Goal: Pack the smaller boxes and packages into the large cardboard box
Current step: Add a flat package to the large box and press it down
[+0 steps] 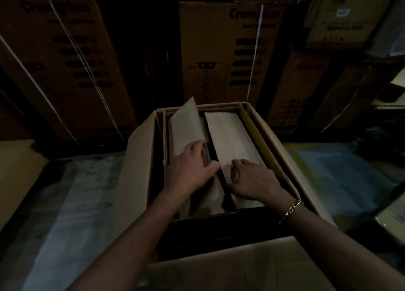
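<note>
A large open cardboard box (269, 141) stands in front of me, flaps folded out. Inside lie two long pale packages side by side. The left package (186, 124) is tilted, its far end raised above the box rim. My left hand (192, 168) lies on it, fingers spread over its near half. The right package (232, 135) lies flat. My right hand (252, 179), with a chain bracelet on the wrist, presses on the near end of that package with fingers curled. A dark gap runs between the two packages.
Tall printed cartons (221, 49) with white straps are stacked close behind the box. Plastic sheeting (65, 203) covers the floor on the left and right. A cardboard flap (252, 266) lies near me. The scene is dim.
</note>
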